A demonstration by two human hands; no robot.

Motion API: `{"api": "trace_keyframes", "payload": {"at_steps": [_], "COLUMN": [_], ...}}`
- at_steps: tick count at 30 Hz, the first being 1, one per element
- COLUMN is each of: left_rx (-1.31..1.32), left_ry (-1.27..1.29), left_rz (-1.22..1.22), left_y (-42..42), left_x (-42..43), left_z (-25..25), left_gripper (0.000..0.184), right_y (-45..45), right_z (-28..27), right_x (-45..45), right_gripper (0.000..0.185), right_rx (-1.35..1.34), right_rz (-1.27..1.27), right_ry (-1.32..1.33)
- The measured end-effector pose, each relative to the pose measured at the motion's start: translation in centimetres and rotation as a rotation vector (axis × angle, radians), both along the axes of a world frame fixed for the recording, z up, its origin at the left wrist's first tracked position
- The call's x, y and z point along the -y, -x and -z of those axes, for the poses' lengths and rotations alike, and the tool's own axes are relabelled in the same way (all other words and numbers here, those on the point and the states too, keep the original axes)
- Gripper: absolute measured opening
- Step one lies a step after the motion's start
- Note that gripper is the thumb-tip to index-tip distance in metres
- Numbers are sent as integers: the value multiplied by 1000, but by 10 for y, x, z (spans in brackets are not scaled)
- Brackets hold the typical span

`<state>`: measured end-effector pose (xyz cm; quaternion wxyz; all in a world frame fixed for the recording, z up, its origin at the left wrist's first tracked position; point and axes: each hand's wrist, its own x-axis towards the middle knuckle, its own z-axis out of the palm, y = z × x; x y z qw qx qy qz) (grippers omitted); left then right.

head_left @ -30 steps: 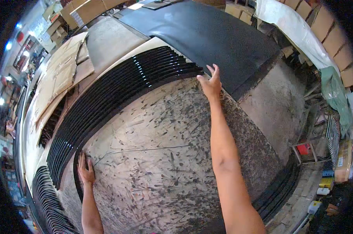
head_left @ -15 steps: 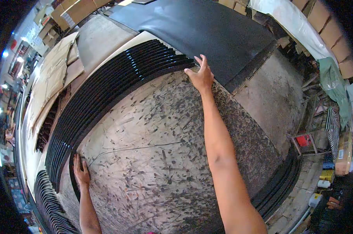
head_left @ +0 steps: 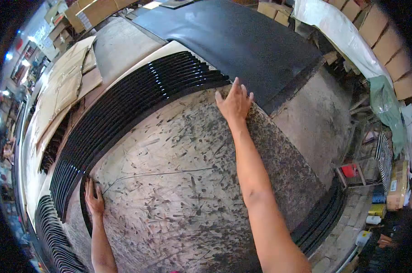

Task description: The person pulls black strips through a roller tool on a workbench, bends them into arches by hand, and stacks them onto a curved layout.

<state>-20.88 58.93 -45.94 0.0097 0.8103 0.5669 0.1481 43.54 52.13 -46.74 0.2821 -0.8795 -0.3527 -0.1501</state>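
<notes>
Many long black strips [head_left: 119, 102] lie side by side in a curved row across the worn, black-stained board [head_left: 165, 195]. My left hand [head_left: 95, 200] lies flat with fingers stretched, against a separate black strip [head_left: 84, 207] below the row's left end. Just off the right end of the row is my right hand [head_left: 235, 103], fingers spread with nothing in them. Whether its fingertips touch the board or hover, I cannot tell. At the lower left sits another bunch of wavy black strips [head_left: 53, 236].
Beyond the row lies a large black sheet [head_left: 242, 45]. Flattened cardboard [head_left: 65, 86] is stacked at the left. More black strips [head_left: 322, 218] hang at the lower right, near a small stool-like frame [head_left: 358, 175]. Cardboard boxes [head_left: 386, 50] line the right back.
My right hand has drawn back slightly from the end of the strips, its fingers spreading. My left hand stays in place. The view has shifted a little.
</notes>
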Motion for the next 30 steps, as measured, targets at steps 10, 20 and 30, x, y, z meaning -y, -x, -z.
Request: {"api": "trace_keyframes", "payload": {"at_steps": [10,20,30], "left_rx": [29,34,2], "left_ry": [-6,-4,-7], "left_rz": [22,10,-18], "left_y": [-6,-10,-4], "left_x": [2,4,0], "left_z": [-6,-7,-2], "left_gripper": [48,47,49], "right_y": [-16,-15,-13], "right_z": [2,4,2], "right_x": [8,10,7], "right_gripper": [93,90,89], "right_rx": [-275,-291,-315], "right_rz": [-170,-217,-155], "right_ry": [-355,-283,-169]}}
